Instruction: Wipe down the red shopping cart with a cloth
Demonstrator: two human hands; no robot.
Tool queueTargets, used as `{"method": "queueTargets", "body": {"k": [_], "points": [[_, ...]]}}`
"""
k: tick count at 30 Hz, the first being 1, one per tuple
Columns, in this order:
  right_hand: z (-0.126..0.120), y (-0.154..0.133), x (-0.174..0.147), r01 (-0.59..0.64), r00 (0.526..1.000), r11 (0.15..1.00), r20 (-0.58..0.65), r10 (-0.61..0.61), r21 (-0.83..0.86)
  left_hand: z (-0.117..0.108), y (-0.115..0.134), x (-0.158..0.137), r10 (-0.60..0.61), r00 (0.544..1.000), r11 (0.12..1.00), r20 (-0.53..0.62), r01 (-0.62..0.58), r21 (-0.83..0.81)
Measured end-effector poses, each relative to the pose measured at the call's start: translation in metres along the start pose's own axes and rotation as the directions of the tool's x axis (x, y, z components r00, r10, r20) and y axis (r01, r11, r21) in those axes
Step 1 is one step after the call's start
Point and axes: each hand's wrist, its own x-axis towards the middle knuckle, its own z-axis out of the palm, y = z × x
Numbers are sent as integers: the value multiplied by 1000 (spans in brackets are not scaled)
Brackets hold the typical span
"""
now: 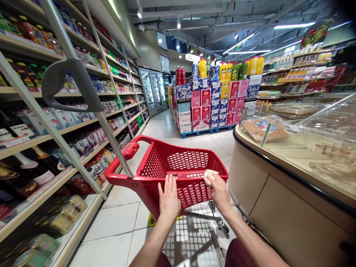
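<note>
A red plastic shopping basket cart (155, 185) with lattice walls stands on its side wheels before me, its grey handle (73, 87) rising at the left. My left hand (169, 198) lies flat against the near side of the cart, fingers stretched upward just below and over the rim. In my right hand (221, 191) is a crumpled pale cloth (210, 177), pressed at the near rim toward the right end. The fingers are wrapped round the cloth, partly hiding it. Nothing is visible inside the basket apart from its red floor.
Shelves of drinks (91, 137) run along the left. A stack of boxed drinks (205, 107) with bottles on top stands ahead on a blue pallet (194, 132). A curved counter (267, 181) with glass panels and packed food borders the right. Tiled floor (111, 230) lies between.
</note>
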Motion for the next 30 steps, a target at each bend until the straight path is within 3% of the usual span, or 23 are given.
{"method": "queueTargets", "body": {"k": [3, 8, 14, 19, 21, 25, 27, 30], "points": [[-1, -9, 5, 123, 989, 992, 83, -122, -6, 0, -1, 0, 4, 1000, 1000, -7, -4, 19], [-8, 10, 9, -107, 994, 985, -5, 108, -137, 2, 0, -2, 20, 1000, 1000, -20, -20, 1], [3, -20, 10, 130, 988, 990, 93, -125, -60, 4, -1, -2, 16, 999, 1000, -45, -16, 12], [-2, -11, 14, -95, 996, 992, -3, 95, -89, 4, 1, -4, 29, 998, 999, -47, -28, 17], [4, -24, 12, -42, 999, 997, -1, 42, -60, 3, 2, -4, 15, 999, 1000, -40, -14, 17], [11, -42, 11, 187, 977, 982, 99, -188, 22, 3, 1, -4, 10, 999, 1000, -35, -9, 25], [6, -30, 12, 117, 988, 993, 98, -116, -7, 3, 1, -5, 26, 999, 999, -35, -25, 25], [1, -11, 12, -94, 996, 992, -5, 94, -87, 6, 2, -6, 28, 999, 999, -40, -27, 26]]}}
